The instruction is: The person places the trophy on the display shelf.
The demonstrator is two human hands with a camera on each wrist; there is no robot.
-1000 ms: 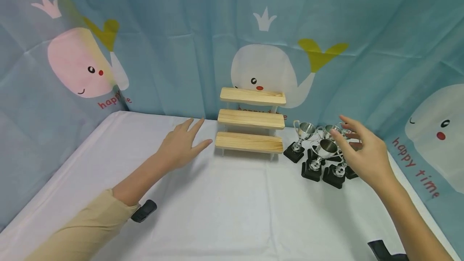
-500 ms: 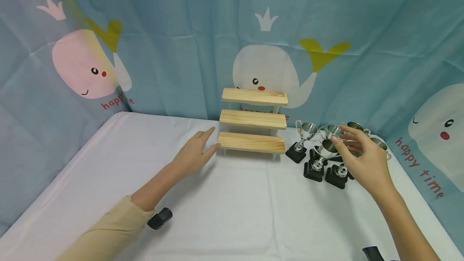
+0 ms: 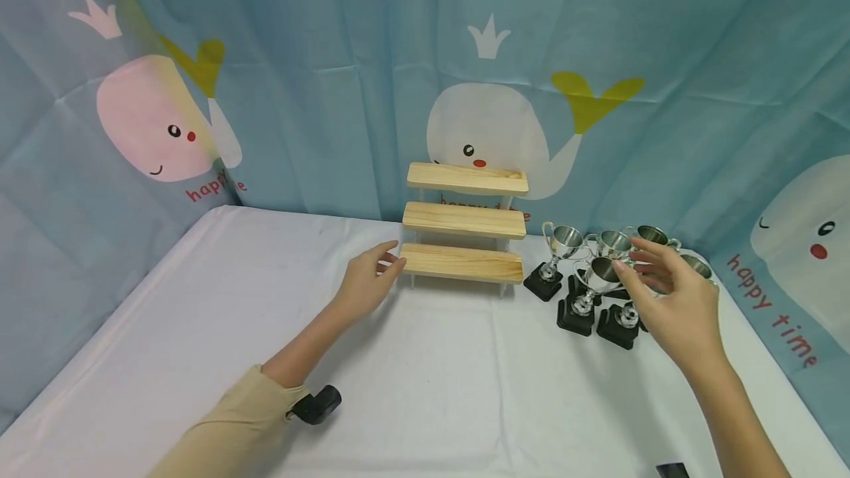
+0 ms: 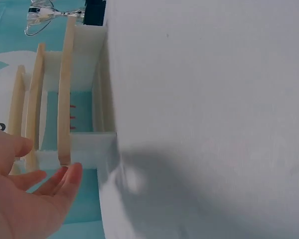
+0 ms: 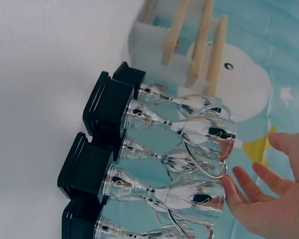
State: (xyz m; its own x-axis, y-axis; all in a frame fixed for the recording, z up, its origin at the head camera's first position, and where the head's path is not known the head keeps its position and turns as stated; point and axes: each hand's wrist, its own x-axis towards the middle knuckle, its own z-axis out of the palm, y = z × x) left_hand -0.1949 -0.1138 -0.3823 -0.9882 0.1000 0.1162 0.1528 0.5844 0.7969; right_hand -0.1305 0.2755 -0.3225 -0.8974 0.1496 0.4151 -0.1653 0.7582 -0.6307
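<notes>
Closer to the three-tier wooden shelf [image 3: 462,220] the left hand [image 3: 365,282] has been brought since the earliest frame, its fingers now more curved; the right hand [image 3: 684,301] has been shifted only slightly.

Towards ten o'clock of the head view, a pink whale [image 3: 156,120] is printed on the blue curtain [image 3: 312,131]. Between seven and eight o'clock of the left hand, a beige sleeve [image 3: 232,426] is seen, with a black wrist camera [image 3: 319,404] beside its cuff. The left hand is held at the shelf's eight o'clock, thumb and fingers parted, the tips at the left end of the lowest board [image 3: 462,262]; whether contact is made cannot be told. The shelf is stood on white cloth [image 3: 425,375].

Between its three and four o'clock, silver trophies [image 3: 600,271] on black bases are grouped upright. Some are partly covered by the right hand, which is held with fingers loosely bent and thumb apart, near the cups' rims; touching cannot be confirmed. The two hands are kept well apart.
</notes>
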